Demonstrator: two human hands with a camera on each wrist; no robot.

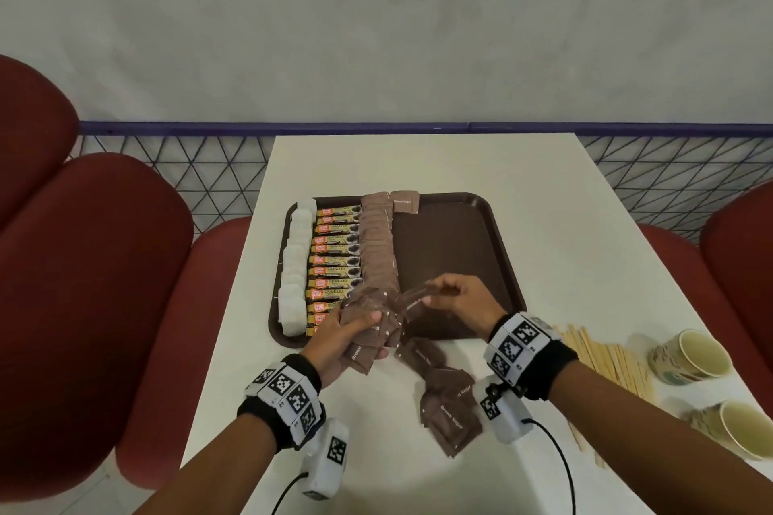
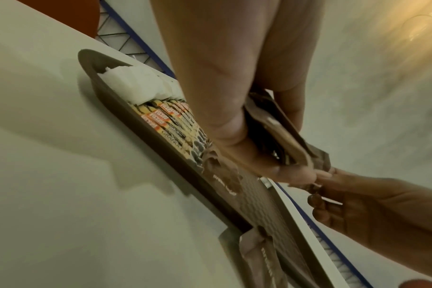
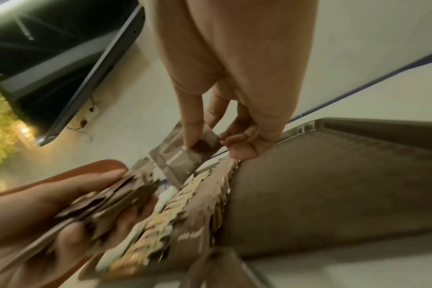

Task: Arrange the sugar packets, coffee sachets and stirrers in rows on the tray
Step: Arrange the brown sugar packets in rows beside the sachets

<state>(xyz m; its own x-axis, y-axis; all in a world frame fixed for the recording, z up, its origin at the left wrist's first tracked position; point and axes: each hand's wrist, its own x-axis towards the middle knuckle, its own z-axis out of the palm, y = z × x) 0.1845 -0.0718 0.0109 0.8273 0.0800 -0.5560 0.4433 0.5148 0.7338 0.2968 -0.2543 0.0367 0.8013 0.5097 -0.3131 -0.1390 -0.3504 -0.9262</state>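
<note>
Three rows fill the left part of the brown tray (image 1: 460,247) on the white counter (image 1: 418,163). Far left row: white sugar packets (image 1: 299,263), running front to back along the tray's left rim. Next row: coffee sachets (image 1: 334,259), gold and black with orange labels, side by side, touching the white row. Third row: brown sugar packets (image 1: 378,243), overlapped in a long line. One single brown packet (image 1: 405,202) lies at the tray's far edge, just right of that row. Right half of tray bare.

Left hand (image 1: 339,341) is over the tray's near edge, its grip clamped on a fanned stack of brown packets (image 1: 368,330), thumb on top, fingers under. Right hand (image 1: 460,297) is over the tray just right of the brown row; its grip pinches one brown packet (image 3: 185,157) between thumb and fingers, next to the stack in the left hand. The packet is blurred in the head view.

Loose brown packets (image 1: 447,406) lie on the counter in front of the tray, between the wrists. Wooden stirrers (image 1: 606,360) are piled on the counter further right, off the tray. Two paper cups (image 1: 694,355) lie on their sides at the far right.
</note>
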